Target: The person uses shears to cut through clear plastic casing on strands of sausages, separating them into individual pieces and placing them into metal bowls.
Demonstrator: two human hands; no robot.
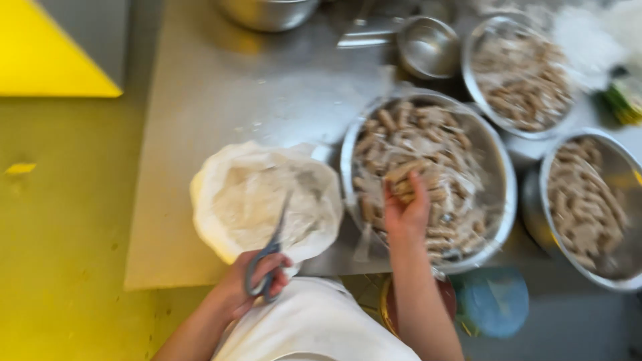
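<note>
My left hand (251, 284) is closed around the grey handles of a pair of scissors (275, 234), whose blades point up over a white plastic-lined bowl (231, 194) at the steel table's near edge. My right hand (406, 208) reaches into a large steel bowl (348, 144) heaped with brown stick-shaped pieces in clear plastic wrap. Its fingers curl around a wrapped bundle of the sticks (401, 172). The picture is blurred by motion.
Two more steel bowls of brown sticks (518, 73) (588, 200) stand at the right. A small empty steel bowl (428, 47) and a bigger one (267, 13) sit at the back. Green items (622, 100) lie far right. A blue round object (495, 301) is below the table edge; the floor (60, 220) is yellow.
</note>
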